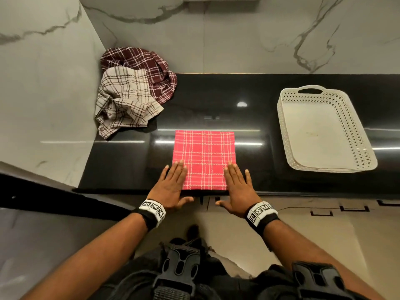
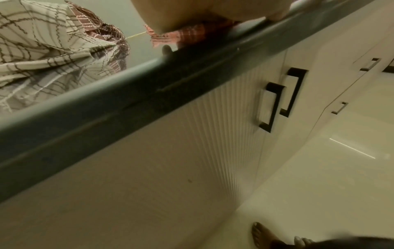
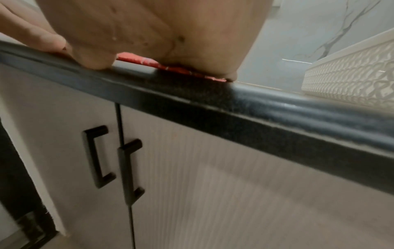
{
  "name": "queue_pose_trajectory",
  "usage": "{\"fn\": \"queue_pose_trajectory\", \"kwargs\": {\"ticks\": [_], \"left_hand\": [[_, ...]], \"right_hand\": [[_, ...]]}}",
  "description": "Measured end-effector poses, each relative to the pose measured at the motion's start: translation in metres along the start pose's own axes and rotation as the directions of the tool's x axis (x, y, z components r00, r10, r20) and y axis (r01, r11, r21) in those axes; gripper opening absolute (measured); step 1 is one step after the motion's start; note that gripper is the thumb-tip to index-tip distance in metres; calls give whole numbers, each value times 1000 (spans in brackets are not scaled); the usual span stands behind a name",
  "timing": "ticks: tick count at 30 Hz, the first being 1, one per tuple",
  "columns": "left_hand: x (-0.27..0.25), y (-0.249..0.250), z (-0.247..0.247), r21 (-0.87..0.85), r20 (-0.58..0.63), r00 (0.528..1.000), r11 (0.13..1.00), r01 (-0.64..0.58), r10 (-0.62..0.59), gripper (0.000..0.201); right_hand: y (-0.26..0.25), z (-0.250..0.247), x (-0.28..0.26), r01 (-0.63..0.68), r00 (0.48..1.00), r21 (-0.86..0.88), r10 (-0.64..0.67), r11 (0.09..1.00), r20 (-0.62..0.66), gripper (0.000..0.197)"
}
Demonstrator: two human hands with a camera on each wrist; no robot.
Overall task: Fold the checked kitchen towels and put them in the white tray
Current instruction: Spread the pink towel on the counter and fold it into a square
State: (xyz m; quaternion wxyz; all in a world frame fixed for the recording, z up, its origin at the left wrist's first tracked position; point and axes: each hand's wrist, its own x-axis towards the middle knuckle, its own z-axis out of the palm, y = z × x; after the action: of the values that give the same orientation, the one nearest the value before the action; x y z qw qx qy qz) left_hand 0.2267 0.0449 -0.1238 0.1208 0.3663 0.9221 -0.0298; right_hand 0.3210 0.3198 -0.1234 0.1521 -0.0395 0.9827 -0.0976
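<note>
The red checked towel point(image 1: 204, 159) lies folded square at the near edge of the surface point(image 1: 249, 126). The left hand point(image 1: 171, 187) and right hand point(image 1: 239, 187) press its near corners, fingers flat, grasping nothing. Next: lift it right into the white tray point(image 1: 283, 126); two crumpled towels point(image 1: 129, 92) remain far left.

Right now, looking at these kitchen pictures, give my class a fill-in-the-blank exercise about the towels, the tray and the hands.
1. Both hands, the left hand and right hand, press flat on the folded ____ towel.
2. The white tray holds ____ towels.
3. The beige towel lies partly on the ____ towel.
4. The tray's visible handle is at its ____ end.

Missing words: red; no; maroon; far
</note>
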Motion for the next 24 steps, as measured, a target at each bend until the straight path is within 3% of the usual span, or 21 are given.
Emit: {"fn": "queue_pose_trajectory", "kwargs": {"ticks": [3,6,9,12,14,16,19,24], "left_hand": [[-23,13,9,-38,-85,996,999,18,-21,104],[-37,14,21,-223,-235,971,975,-10,-44,97],[-44,3,22,-419,-314,948,904,-84,-57,81],[-47,-4,-1,-637,-302,936,769,-57,-180,46],[-41,-8,-21,-723,-275,920,691,-6,-279,24],[-28,-12,-38,-770,-216,918,636,49,-331,22],[-2,-18,-52,-767,-172,910,631,116,-376,25],[30,-16,-52,-741,-44,870,600,302,-491,31]], "right_hand": [[-3,18,-21,5,991,-30,-9,1000,-131,101],[-4,26,-37,38,969,20,-32,999,-245,85],[-2,23,-48,72,963,113,-40,991,-265,65],[5,6,-53,116,955,310,-21,944,-295,41],[7,-9,-50,125,936,482,59,868,-348,24],[7,-24,-40,69,929,640,185,765,-321,18],[4,-46,-16,-46,915,756,332,653,-231,24],[3,-56,33,-246,858,715,489,655,-153,27]]}}
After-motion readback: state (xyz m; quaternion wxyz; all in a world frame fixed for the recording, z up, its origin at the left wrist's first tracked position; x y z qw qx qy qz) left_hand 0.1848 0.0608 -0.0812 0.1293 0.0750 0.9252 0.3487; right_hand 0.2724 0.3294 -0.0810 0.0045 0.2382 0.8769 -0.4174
